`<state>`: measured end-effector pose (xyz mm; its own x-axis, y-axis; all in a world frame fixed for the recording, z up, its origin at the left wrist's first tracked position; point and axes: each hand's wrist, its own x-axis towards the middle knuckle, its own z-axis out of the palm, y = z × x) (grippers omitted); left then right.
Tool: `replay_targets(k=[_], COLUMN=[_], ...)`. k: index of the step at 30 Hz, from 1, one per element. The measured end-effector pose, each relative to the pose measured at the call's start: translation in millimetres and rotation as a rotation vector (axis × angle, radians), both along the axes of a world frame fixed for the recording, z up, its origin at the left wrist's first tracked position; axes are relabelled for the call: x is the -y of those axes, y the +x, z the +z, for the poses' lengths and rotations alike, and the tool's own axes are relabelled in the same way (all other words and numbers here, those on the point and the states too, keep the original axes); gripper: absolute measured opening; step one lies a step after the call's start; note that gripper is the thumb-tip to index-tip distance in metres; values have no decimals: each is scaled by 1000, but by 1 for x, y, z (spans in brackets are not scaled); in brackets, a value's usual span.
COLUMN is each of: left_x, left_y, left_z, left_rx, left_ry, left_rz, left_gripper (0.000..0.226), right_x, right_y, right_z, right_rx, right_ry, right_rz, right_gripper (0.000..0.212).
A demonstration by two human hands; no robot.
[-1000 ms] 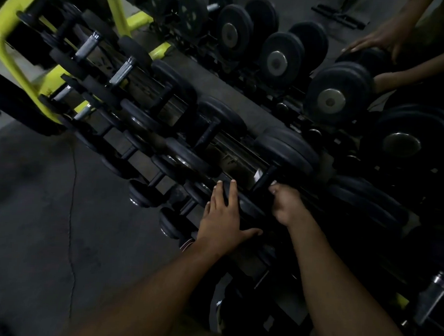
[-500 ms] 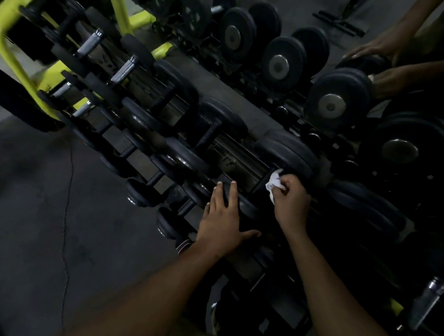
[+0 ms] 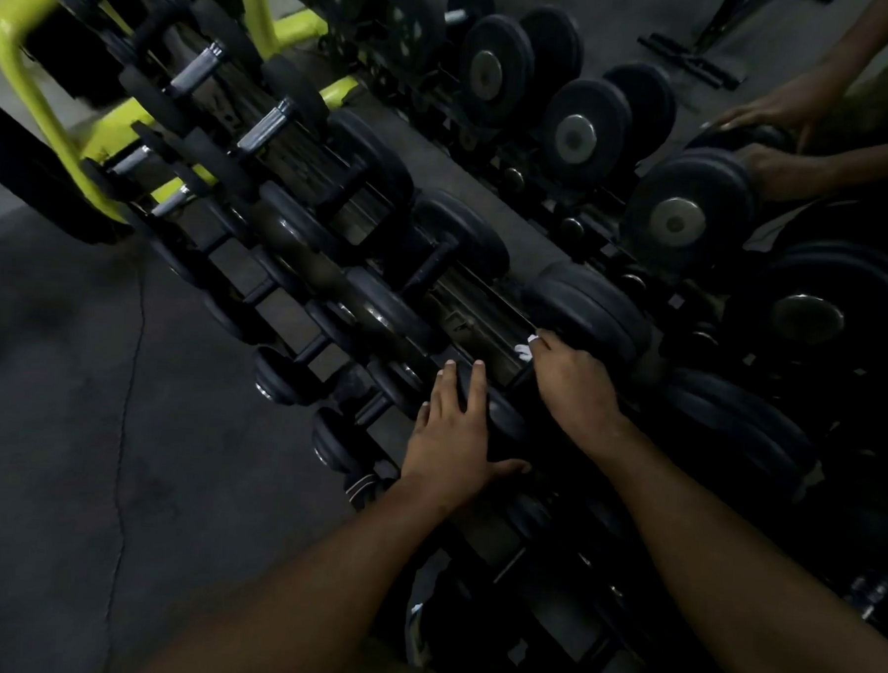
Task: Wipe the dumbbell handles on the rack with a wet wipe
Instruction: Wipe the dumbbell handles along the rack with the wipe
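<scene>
On the rack's near tier, between two black weight heads, the dumbbell handle [image 3: 524, 376] under work was almost wholly hidden by the right hand [image 3: 568, 379], whose fingers were curled down over it. A scrap of white, the wet wipe [image 3: 523, 350], showed just beyond the knuckles, pinched between the fingers and the bar, so the right hand was closed on the wipe and, through it, round the handle. Just beside it, the left hand [image 3: 452, 429] lay flat with straight fingers on the near weight head [image 3: 499, 416] of the same dumbbell, thumb spread toward the body, gripping nothing and apparently steadying the weight.

Judging from this, the step in hand was the rubbing of this one handle, with the cloth at the far end of the bar. The next move would call for drawing the wipe along or around the bar while the left hand kept the dumbbell from rolling, then shifting to a neighbouring handle; how many were already clean could not be told.

Further out, the dumbbell rack [image 3: 259, 280] ran diagonally across the view, its smaller dumbbells with chrome handles [image 3: 262, 128] near a yellow-green frame [image 3: 28, 88]. At top right another person's hands [image 3: 772, 111] rested on a large dumbbell. Dark cracked floor [image 3: 67, 419] lay to the left.
</scene>
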<state>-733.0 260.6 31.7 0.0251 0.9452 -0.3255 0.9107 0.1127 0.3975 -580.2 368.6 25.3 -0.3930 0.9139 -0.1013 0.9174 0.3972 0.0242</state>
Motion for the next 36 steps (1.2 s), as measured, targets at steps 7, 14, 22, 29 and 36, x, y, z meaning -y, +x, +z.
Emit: replay_targets(k=[7,14,22,29,36], left_x=[0,0,-1,-1,0], left_y=[0,-2,-1,0,-1], left_z=[-1,-2,-2,-1,-2], left_rx=[19,34,27,13,7], left_ry=[1,-2,19,10,14], left_rz=[4,-7,5,-8,-9], left_gripper=[137,134,136,135,135], right_x=[-13,-22,-2,11,5], right_y=[-13,-35,2,2,-4], right_z=[14,29,23,6,0], right_rx=[234,64,-215,-52,-49], right_ry=[-80,-626,-481,-164,-59], right_rz=[61,-7,109,132,-14], right_gripper=[29,31,23,38,38])
